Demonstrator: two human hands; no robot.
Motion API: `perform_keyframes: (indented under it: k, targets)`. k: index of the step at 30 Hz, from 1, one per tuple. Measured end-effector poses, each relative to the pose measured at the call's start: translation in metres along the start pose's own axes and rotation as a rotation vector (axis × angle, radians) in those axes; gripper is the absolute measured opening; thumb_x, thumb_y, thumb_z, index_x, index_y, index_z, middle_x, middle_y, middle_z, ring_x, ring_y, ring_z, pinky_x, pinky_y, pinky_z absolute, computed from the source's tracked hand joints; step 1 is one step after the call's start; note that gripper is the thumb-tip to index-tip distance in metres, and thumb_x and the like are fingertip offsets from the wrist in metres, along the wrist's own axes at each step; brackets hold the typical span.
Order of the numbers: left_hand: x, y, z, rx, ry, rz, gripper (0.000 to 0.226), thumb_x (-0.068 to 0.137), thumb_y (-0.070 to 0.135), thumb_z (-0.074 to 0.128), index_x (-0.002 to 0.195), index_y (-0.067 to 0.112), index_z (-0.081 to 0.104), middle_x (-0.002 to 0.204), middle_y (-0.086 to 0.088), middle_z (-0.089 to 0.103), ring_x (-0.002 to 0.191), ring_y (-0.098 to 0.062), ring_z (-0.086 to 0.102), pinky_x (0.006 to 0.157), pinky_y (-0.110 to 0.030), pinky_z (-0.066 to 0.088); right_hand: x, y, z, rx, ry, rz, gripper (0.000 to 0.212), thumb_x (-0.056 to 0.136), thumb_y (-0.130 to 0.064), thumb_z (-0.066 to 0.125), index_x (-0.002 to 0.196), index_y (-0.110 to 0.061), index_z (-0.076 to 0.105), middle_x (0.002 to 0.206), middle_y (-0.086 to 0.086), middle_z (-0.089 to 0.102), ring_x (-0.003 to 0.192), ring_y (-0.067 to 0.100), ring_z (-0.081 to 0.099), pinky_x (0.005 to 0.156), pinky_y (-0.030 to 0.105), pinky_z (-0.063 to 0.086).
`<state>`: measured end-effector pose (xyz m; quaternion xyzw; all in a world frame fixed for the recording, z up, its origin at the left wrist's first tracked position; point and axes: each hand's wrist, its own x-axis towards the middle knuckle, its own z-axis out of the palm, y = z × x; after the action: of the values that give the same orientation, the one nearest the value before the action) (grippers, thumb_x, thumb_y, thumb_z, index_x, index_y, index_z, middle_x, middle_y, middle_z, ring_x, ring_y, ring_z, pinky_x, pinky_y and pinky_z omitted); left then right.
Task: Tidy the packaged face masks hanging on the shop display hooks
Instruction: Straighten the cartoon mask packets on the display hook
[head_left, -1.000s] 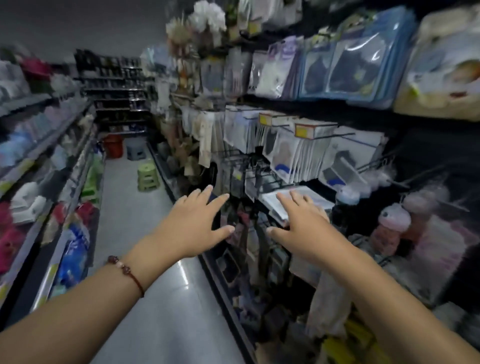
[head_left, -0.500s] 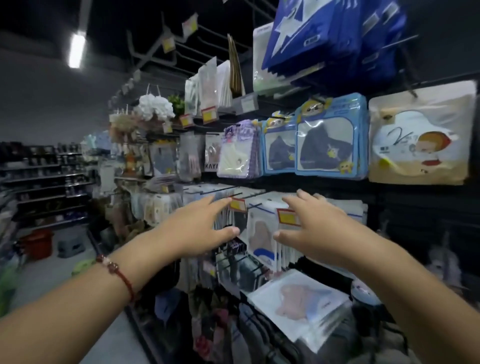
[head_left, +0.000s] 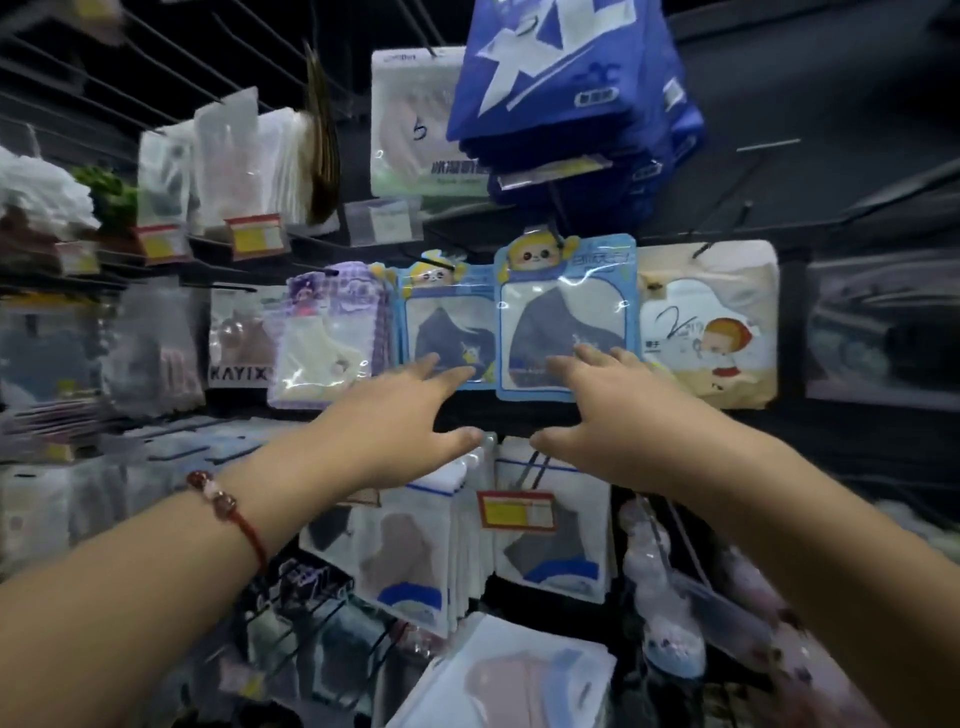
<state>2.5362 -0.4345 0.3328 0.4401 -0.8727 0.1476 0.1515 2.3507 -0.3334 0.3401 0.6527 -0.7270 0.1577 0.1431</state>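
Two light-blue face mask packs with cartoon tops hang side by side on hooks: a smaller left pack (head_left: 447, 322) and a larger right pack (head_left: 566, 306). My left hand (head_left: 395, 421) reaches up with fingers spread, its fingertips at the lower edge of the left pack. My right hand (head_left: 608, 415) is also spread, fingertips over the bottom of the right pack. Neither hand holds anything. A beige cartoon mask pack (head_left: 711, 322) hangs to the right and a purple pack (head_left: 332, 338) to the left.
Dark blue XL packs (head_left: 566, 88) hang overhead, with clear bagged goods (head_left: 234, 161) at upper left. Below my hands hang white mask packs (head_left: 556, 525) behind a yellow price tag (head_left: 517, 509). A white pack (head_left: 519, 675) lies flat at the bottom. Bare hooks (head_left: 769, 143) jut out at right.
The view has tilted up from the aisle to the upper hooks. Both hands rose from the lower white packs to the bottom edges of the blue cartoon packs.
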Motion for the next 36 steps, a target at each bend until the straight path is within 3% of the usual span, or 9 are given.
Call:
perform_keyframes:
  k: [5, 11, 16, 20, 24, 27, 29, 33, 36]
  targets:
    - [0.047, -0.011, 0.008, -0.074, -0.003, 0.152, 0.079, 0.092, 0.072, 0.041, 0.156, 0.044, 0.005, 0.168, 0.005, 0.000, 0.153, -0.021, 0.013, 0.121, -0.041, 0.025, 0.011, -0.008, -0.005, -0.089, -0.019, 0.192, 0.083, 0.090, -0.057, 0.056, 0.156, -0.031, 0.013, 0.163, 0.000, 0.014, 0.149, 0.029, 0.013, 0.120, 0.048, 0.018]
    - [0.081, -0.016, 0.009, -0.194, 0.066, 0.256, 0.078, 0.092, 0.071, 0.042, 0.156, 0.044, 0.006, 0.168, 0.007, 0.002, 0.153, -0.022, 0.013, 0.119, -0.043, 0.025, 0.020, -0.008, -0.012, -0.151, 0.037, 0.334, 0.068, 0.087, -0.054, 0.056, 0.146, -0.029, 0.031, 0.145, 0.002, 0.041, 0.133, 0.029, 0.037, 0.110, 0.045, 0.033]
    - [0.094, -0.018, 0.013, -0.353, 0.137, 0.313, 0.075, 0.093, 0.068, 0.043, 0.156, 0.044, 0.011, 0.168, 0.008, 0.001, 0.153, -0.020, 0.013, 0.118, -0.041, 0.023, 0.021, 0.000, -0.009, -0.114, 0.115, 0.412, 0.067, 0.087, -0.055, 0.056, 0.145, -0.029, 0.034, 0.142, -0.001, 0.044, 0.131, 0.026, 0.041, 0.106, 0.046, 0.039]
    - [0.100, -0.015, 0.016, -0.468, 0.169, 0.298, 0.072, 0.095, 0.063, 0.046, 0.156, 0.042, 0.015, 0.168, 0.008, 0.004, 0.152, -0.022, 0.017, 0.117, -0.043, 0.026, 0.026, 0.002, -0.009, 0.023, 0.169, 0.465, 0.075, 0.090, -0.050, 0.061, 0.152, -0.027, 0.027, 0.155, -0.003, 0.033, 0.138, 0.021, 0.037, 0.108, 0.040, 0.038]
    - [0.106, -0.015, 0.025, -0.592, 0.188, 0.293, 0.071, 0.094, 0.060, 0.049, 0.155, 0.040, 0.018, 0.166, 0.008, 0.013, 0.148, -0.024, 0.027, 0.113, -0.042, 0.034, 0.033, 0.002, -0.009, 0.170, 0.233, 0.477, 0.069, 0.090, -0.040, 0.066, 0.149, -0.028, 0.033, 0.147, -0.001, 0.041, 0.127, 0.020, 0.046, 0.089, 0.031, 0.040]
    - [0.105, -0.015, 0.032, -0.663, 0.216, 0.287, 0.069, 0.095, 0.054, 0.052, 0.154, 0.040, 0.019, 0.161, 0.011, 0.023, 0.142, -0.022, 0.035, 0.107, -0.039, 0.037, 0.037, 0.008, -0.007, 0.182, 0.246, 0.476, 0.079, 0.089, -0.042, 0.066, 0.154, -0.029, 0.023, 0.152, -0.001, 0.035, 0.133, 0.022, 0.041, 0.099, 0.036, 0.040]
    - [0.106, -0.015, 0.035, -0.717, 0.223, 0.263, 0.070, 0.096, 0.052, 0.053, 0.155, 0.041, 0.018, 0.160, 0.011, 0.026, 0.141, -0.020, 0.036, 0.107, -0.038, 0.037, 0.041, 0.010, -0.009, 0.201, 0.271, 0.471, 0.081, 0.090, -0.043, 0.066, 0.155, -0.029, 0.020, 0.154, -0.002, 0.034, 0.134, 0.021, 0.041, 0.096, 0.034, 0.040]
    - [0.113, -0.015, 0.034, -0.828, 0.220, 0.180, 0.072, 0.096, 0.047, 0.057, 0.155, 0.042, 0.017, 0.160, 0.006, 0.030, 0.142, -0.021, 0.036, 0.109, -0.037, 0.035, 0.048, 0.017, -0.011, 0.337, 0.299, 0.467, 0.079, 0.091, -0.038, 0.066, 0.155, -0.031, 0.020, 0.148, 0.000, 0.042, 0.104, 0.013, 0.045, 0.078, 0.027, 0.037]
    - [0.115, -0.014, 0.035, -0.869, 0.210, 0.150, 0.071, 0.095, 0.046, 0.058, 0.155, 0.043, 0.019, 0.157, 0.003, 0.036, 0.140, -0.022, 0.040, 0.108, -0.036, 0.037, 0.052, 0.021, -0.008, 0.353, 0.313, 0.442, 0.078, 0.091, -0.035, 0.066, 0.155, -0.030, 0.020, 0.141, 0.002, 0.044, 0.111, 0.016, 0.045, 0.081, 0.027, 0.035]
